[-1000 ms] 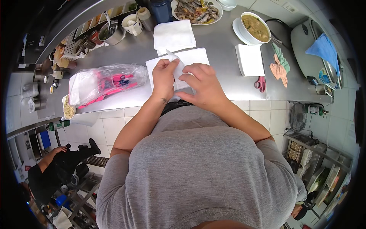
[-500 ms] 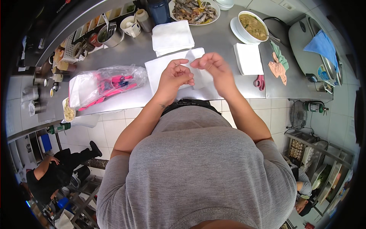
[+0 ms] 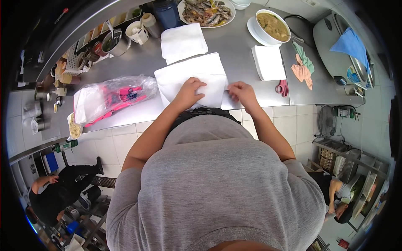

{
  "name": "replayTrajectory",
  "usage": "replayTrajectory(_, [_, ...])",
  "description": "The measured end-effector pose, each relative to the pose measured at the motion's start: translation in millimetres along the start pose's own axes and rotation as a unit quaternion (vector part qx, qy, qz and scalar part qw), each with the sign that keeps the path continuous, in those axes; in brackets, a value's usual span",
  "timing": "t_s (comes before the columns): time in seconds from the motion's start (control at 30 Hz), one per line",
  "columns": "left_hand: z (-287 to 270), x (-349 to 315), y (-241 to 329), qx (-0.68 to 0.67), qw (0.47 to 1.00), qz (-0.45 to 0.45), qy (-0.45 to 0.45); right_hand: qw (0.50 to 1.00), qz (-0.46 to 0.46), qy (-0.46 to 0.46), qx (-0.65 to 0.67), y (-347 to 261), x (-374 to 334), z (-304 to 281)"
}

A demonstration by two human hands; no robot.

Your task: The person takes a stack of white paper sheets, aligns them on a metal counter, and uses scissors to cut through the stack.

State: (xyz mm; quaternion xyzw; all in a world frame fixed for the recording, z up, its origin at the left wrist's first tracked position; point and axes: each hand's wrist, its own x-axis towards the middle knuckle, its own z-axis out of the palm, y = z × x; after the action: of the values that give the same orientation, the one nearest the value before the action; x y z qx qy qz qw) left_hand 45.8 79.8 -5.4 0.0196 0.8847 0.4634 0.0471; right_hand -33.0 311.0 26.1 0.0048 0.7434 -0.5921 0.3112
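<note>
My left hand lies on a pile of white paper sheets at the counter's near edge, its thumb apart from the fingers. Just off the right side of that pile is my right hand, with curled fingers drawn together near the sheet's edge. Whatever is in its pinch is too small and blurred to make out. Beyond the pile sits a folded white stack. To the right are a smaller white stack and red-handled scissors.
A clear plastic bag with pink contents lies left on the steel counter. At the back stand a plate of fish, a bowl of soup and a mug. Crumpled cloths lie right. Co-workers are behind.
My hands have come apart from a thin translucent sheet held between them. The left has lowered onto the paper pile; the right has moved down to the pile's right side.
</note>
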Motion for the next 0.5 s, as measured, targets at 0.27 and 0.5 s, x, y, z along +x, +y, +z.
replayTrajectory(0.27, [-12, -2, 22, -0.04, 0.997, -0.057, -0.013, 0.985, 0.047, -0.144, 0.079, 3, 0, 23])
replayTrajectory(0.5, [-22, -17, 74, -0.133, 0.99, 0.038, -0.002, 0.958, -0.034, -0.163, 0.233, -51, -7, 44])
